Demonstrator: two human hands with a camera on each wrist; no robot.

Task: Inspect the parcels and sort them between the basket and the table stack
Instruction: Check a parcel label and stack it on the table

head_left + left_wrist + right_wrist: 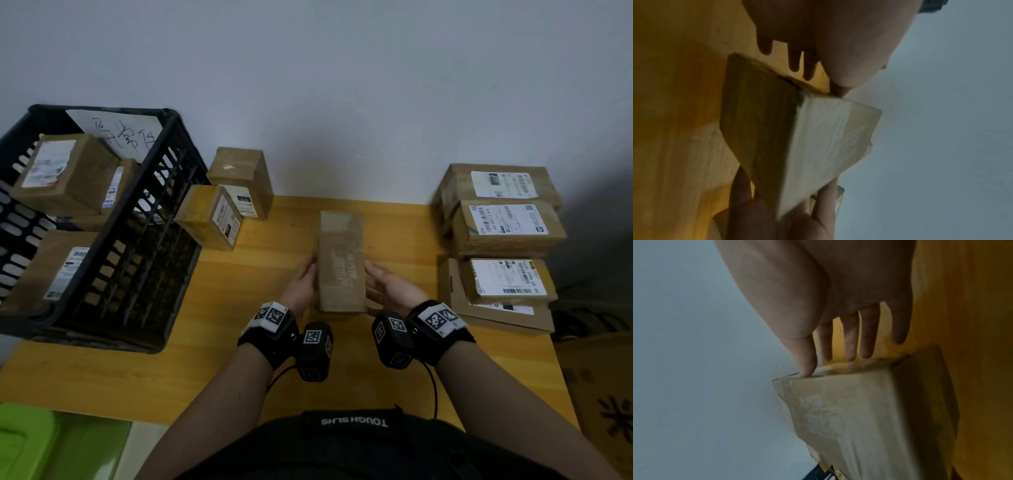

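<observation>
I hold a long brown parcel (340,263) over the middle of the yellow table (239,342), its face with faint print turned up and no label showing. My left hand (303,281) grips its left side, and my right hand (387,284) grips its right side. In the left wrist view the left hand (828,48) has its thumb on the edge of the parcel (818,138) and its fingers underneath. In the right wrist view the right hand (838,305) pinches the parcel (859,418) the same way. The black basket (137,274) stands at the left with several parcels inside. The table stack (507,222) is at the right.
Two labelled parcels (219,219) stand by the wall next to the basket's right corner. A grey wall runs behind the table. A green object (27,438) lies below the table's left front edge. A printed cardboard box (603,394) stands on the floor at the right.
</observation>
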